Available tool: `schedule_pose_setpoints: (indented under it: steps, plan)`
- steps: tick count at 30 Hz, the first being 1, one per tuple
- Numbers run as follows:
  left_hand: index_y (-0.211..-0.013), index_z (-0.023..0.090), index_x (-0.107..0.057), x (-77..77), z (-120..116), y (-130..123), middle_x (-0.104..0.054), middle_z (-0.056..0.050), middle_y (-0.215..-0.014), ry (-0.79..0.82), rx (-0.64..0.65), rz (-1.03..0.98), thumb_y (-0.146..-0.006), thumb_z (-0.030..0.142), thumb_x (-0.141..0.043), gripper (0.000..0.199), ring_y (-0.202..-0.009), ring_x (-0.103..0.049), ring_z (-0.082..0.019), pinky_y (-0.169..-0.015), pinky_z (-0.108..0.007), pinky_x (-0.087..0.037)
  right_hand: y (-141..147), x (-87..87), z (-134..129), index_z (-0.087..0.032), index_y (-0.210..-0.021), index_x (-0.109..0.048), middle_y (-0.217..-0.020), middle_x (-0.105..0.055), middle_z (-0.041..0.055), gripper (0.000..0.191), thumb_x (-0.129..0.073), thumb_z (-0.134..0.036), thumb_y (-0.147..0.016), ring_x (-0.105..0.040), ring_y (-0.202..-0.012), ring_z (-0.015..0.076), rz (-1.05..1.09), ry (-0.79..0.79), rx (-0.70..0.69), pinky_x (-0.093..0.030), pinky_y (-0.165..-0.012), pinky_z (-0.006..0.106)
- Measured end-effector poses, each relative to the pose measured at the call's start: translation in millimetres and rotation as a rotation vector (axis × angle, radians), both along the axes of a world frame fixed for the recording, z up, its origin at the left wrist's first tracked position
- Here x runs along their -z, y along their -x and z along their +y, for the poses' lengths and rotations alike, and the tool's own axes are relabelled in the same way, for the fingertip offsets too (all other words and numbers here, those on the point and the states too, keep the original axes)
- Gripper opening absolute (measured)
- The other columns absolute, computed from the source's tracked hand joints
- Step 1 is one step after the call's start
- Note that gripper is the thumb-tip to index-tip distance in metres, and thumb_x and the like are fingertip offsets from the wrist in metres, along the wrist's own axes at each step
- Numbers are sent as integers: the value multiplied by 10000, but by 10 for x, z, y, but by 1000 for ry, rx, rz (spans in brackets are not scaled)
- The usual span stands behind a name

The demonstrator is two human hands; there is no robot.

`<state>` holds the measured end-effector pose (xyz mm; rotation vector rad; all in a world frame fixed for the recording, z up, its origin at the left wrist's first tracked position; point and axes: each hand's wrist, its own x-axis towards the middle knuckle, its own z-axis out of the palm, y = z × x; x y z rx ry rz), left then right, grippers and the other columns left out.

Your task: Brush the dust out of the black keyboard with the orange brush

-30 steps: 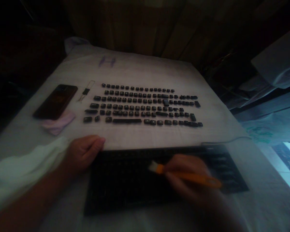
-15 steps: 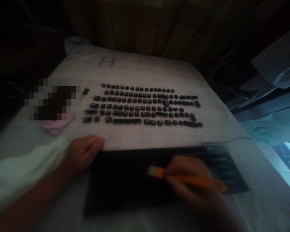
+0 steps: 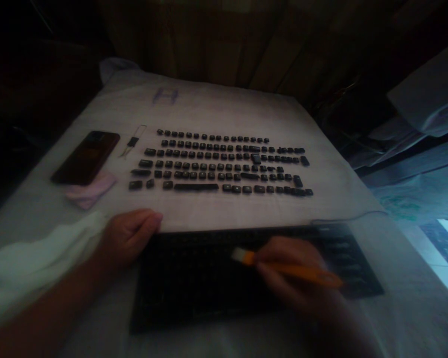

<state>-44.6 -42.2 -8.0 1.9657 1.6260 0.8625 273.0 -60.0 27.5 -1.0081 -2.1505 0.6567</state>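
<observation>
A black keyboard base (image 3: pixel 186 283) with its keycaps off lies in front of me, dark and partly blurred. My left hand (image 3: pixel 127 233) is closed at its far left corner, fingers curled against the edge. My right hand (image 3: pixel 293 258) grips a flat brush (image 3: pixel 308 276) with an orange handle and pale bristles. The bristle end points left over the middle of the base; whether it touches is too dim to tell. Beyond the base, loose black keycaps (image 3: pixel 196 187) are laid out in rows on the white cloth.
At the left, a dark phone (image 3: pixel 85 158) overlaps a pink cloth (image 3: pixel 91 191). Between the phone and the keycaps lies a wire keycap puller (image 3: pixel 133 141). A white cloth (image 3: pixel 41 248) is bunched by my left forearm. The keyboard's cable (image 3: pixel 354 217) runs off right.
The brush and my right hand have shifted slightly, the bristle tip going a little right and away from me. My left hand and the keyboard base stay in place.
</observation>
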Motion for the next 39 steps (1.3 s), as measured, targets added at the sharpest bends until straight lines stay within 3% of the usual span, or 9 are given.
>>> schedule_pose_setpoints:
  steps: [20, 35, 39]
  plan:
    - [-536, 209, -484, 43, -1, 14, -452, 38, -471, 19, -12, -4, -902, 362, -449, 398, -441, -452, -113, -474, -248, -373, 66, -66, -104, -231, -765, -653, -634, -694, -15, 164, -547, -119, -821, -650, -540, 147, 37, 121, 10, -533, -554, 258]
    - [-544, 207, -487, 123, -9, 65, -452, 34, -481, 19, -6, 15, -920, 393, -438, 422, -452, -459, -111, -482, -248, -368, 0, -36, -9, -204, -766, -660, -606, -688, -10, 135, -574, -117, -823, -617, -476, 122, 10, 15, 8, -485, -480, 227]
    - [-541, 206, -488, 70, -9, 35, -461, 34, -478, 16, -4, 7, -913, 376, -439, 412, -445, -461, -112, -483, -247, -373, 33, -30, -9, -189, -752, -658, -593, -674, -11, 144, -563, -109, -825, -590, -464, 107, -1, 20, -13, -470, -473, 211]
